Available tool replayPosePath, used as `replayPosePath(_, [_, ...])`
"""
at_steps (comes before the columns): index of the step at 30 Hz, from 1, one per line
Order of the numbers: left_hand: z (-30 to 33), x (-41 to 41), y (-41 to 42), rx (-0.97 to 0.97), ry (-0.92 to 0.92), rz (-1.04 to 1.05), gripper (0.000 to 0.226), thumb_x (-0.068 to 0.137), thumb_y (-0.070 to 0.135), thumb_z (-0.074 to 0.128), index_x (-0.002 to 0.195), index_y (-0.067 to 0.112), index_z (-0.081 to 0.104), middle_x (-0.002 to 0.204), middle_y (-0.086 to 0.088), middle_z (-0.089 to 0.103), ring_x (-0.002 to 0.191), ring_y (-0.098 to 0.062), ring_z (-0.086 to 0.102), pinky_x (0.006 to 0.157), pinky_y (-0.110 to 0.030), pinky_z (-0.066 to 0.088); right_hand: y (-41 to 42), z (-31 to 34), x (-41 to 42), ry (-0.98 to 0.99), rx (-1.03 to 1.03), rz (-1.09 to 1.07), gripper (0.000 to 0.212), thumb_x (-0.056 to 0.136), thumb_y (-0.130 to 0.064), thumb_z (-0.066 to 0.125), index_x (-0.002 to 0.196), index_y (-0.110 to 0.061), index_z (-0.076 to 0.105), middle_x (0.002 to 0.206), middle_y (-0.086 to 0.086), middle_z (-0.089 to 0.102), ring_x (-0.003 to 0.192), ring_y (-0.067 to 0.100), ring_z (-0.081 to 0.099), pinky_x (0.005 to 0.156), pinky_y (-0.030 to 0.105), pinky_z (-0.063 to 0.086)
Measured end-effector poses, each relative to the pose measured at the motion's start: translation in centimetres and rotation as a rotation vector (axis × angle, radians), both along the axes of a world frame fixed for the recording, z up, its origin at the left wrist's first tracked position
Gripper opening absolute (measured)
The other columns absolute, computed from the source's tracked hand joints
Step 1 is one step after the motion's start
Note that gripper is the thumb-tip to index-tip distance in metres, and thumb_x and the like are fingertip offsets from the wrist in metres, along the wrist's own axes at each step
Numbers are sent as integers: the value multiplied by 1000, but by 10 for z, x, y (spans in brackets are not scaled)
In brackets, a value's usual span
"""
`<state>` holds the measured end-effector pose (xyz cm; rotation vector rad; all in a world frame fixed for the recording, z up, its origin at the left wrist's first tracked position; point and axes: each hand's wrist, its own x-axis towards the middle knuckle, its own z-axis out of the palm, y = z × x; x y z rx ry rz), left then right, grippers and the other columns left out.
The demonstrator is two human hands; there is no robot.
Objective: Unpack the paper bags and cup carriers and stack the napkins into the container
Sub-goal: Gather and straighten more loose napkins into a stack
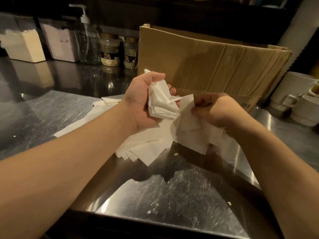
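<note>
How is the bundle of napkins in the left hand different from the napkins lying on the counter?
The bundle is gripped in the left hand, off the counter; the loose napkins lie on it. The bundle is bunched and bent; the loose napkins lie flat, fanned in overlapping layers. The bundle is compact; the loose napkins spread wide. Both are white paper napkins.

Left hand (143,102) grips napkin wad (161,100) — right hand (217,111) pinches napkins (191,128)
</note>
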<state>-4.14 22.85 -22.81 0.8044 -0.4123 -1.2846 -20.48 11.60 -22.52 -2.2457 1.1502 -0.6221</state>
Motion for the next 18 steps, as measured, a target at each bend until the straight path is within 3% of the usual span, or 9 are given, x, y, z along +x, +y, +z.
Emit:
replayPosePath(3, [-2,2,0,-2,-7,-8,59,69,29,71,126,14,62,101,-8,64,97,-27,63,92,-44,57,-6,-3,-2,-123,13,-26,17,91,-23,74,108,-26,76,104,-6,72,89,12,67,67,21,53])
replayPosePath(6, [-1,1,1,-7,-15,-34,55,71,26,69,123,12,61,104,-11,66,98,-29,66,94,-45,57,-1,2,-3,-297,49,-36,7,94,-20,70,100,-25,70,100,-5,68,84,9,62,51,19,53])
replayPosePath(9, [-2,2,0,0,-58,-22,55,67,22,67,121,12,62,104,-11,69,96,-29,69,96,-46,56,8,9,-4,-522,99,-25,6,99,-19,60,96,-23,64,105,2,65,96,18,62,60,23,58])
replayPosePath(12, [-2,0,-1,-19,-107,-32,42,64,18,65,106,13,64,95,-8,65,90,-26,64,104,-47,49,20,18,-6,-804,310,79,13,100,-14,50,94,-21,59,114,5,62,111,26,60,76,31,59])
replayPosePath(14, [-1,-4,-1,-8,-203,-26,30,68,18,62,97,14,66,88,-7,67,89,-26,64,104,-48,49,29,24,-7,-937,474,191,12,99,-16,45,98,-21,55,115,6,61,110,25,61,75,30,58])
replayPosePath(16, [0,-7,1,1,-311,-35,14,76,21,61,86,17,70,81,-6,70,79,-23,69,90,-42,59,37,26,-7,-987,653,307,12,99,-17,42,102,-20,53,105,6,61,94,20,67,67,28,57])
replayPosePath(18, [-1,-8,2,-11,-360,-77,16,74,30,62,79,19,73,79,-5,71,67,-21,69,71,-32,61,44,25,-7,-946,755,411,16,99,-16,41,108,-16,55,99,8,62,84,20,68,65,29,57])
